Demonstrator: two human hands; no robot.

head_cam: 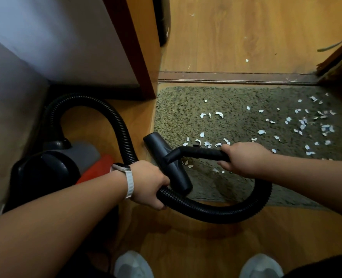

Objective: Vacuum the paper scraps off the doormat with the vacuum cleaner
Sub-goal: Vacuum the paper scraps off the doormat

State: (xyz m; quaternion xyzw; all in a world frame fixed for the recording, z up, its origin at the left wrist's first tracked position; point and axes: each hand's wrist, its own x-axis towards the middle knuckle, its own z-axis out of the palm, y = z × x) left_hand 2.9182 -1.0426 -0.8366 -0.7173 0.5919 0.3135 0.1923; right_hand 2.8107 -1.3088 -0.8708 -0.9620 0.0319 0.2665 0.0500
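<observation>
Step, as judged: opening pass. Doormat (pixel 236 101) fills centre right; vacuum cleaner (pixel 51 167) stands lower left. Left hand (pixel 148 183) fingers curl round the hose (pixel 216 213); right hand (pixel 244 157) fingers wrap the tube (pixel 202 152) behind the nozzle (pixel 166 159) at the mat's left edge. Paper scraps (pixel 326 128) lie just beyond the right fingers, densest rightward: sweep there next.

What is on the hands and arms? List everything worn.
No sleeves or gloves are in view. The left hand has a watch at its wrist, with a pale case and a white ribbed band. The right hand and its wrist wear nothing visible: no ring, no band.
</observation>
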